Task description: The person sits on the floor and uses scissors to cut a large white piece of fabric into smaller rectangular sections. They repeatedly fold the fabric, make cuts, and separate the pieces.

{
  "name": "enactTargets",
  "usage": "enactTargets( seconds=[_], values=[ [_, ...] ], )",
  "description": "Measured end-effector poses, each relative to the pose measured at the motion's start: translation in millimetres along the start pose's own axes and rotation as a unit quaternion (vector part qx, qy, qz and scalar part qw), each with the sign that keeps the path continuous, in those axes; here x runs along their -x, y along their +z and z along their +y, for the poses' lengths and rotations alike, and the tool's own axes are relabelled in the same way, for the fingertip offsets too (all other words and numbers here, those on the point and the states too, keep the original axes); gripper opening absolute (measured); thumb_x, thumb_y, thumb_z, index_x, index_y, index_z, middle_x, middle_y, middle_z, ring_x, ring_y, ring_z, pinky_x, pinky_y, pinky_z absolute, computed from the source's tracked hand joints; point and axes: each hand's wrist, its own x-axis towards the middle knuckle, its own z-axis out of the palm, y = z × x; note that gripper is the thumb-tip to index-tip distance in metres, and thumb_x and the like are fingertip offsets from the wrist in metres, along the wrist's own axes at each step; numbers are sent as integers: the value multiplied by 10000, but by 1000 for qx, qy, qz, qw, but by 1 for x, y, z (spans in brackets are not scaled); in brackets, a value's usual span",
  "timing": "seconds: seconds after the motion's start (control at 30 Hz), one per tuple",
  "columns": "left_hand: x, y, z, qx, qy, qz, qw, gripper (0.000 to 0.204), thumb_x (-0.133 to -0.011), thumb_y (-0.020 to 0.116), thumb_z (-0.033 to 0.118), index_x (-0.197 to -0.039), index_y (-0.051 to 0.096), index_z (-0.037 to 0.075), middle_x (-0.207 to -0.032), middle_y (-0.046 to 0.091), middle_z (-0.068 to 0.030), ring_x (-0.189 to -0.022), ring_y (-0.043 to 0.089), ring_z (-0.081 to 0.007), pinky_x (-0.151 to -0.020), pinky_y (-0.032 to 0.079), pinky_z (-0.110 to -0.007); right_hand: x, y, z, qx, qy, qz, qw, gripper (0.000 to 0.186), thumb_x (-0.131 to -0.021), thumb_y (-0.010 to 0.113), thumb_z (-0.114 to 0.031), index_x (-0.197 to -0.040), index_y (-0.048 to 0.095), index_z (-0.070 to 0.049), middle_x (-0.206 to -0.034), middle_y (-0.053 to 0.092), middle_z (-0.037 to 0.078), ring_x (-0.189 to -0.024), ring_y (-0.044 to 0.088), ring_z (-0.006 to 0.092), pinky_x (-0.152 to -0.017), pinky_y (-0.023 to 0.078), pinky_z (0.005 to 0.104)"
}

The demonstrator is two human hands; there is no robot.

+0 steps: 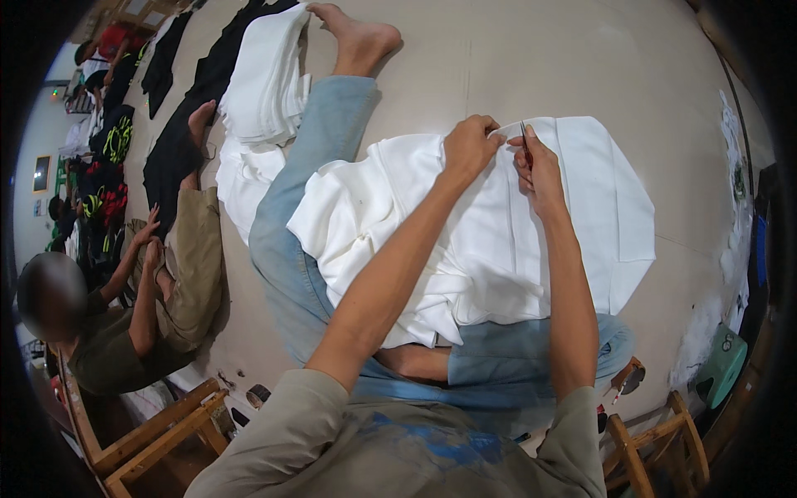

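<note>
White fabric (506,228) lies over my lap and the floor, bunched in folds on the left and spread flatter on the right. At its far edge my left hand (470,149) is closed, pinching the cloth between thumb and fingers. Just to the right, my right hand (538,168) is closed around a small dark pointed tool (524,135), which looks like thread snips. Its tip points up and away from me, close to the cloth's edge. The fingers hide most of the tool, so I cannot tell whether its blades are apart.
A folded stack of white fabric (264,75) lies beyond my stretched left leg. Dark cloth (195,108) runs along the floor farther left. A seated person (124,332) is at my left. Wooden frames (166,427) stand near me; a green stool (721,365) is at right.
</note>
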Motion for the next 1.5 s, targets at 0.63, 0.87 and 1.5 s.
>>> enactTargets(
  seconds=[0.63, 0.87, 1.5],
  values=[
    [24, -98, -73, -105, 58, 35, 992, 327, -840, 816, 350, -988, 783, 60, -926, 767, -119, -930, 702, -252, -934, 459, -383, 3, 15, 1, 65, -15, 57, 996, 493, -1081, 538, -509, -985, 686, -48, -646, 441, -72, -506, 315, 25, -447, 220, 227],
    [25, -102, -66, -131, 48, 8, 990, 341, -863, 786, 379, -1033, 780, 84, -1004, 762, -98, -1037, 686, -245, -962, 447, -415, 3, 15, 4, 57, -30, 56, 996, 477, -1082, 546, -494, -980, 686, -50, -637, 449, -71, -496, 324, 26, -436, 220, 229],
    [-19, -18, -20, 40, -19, -81, 996, 314, -852, 752, 305, -1071, 802, 86, -960, 784, -150, -896, 739, -287, -863, 531, -399, -12, 6, -16, -24, 137, -98, 985, 436, -1085, 544, -443, -946, 648, -43, -631, 453, -69, -452, 278, 21, -390, 186, 228]
  ],
)
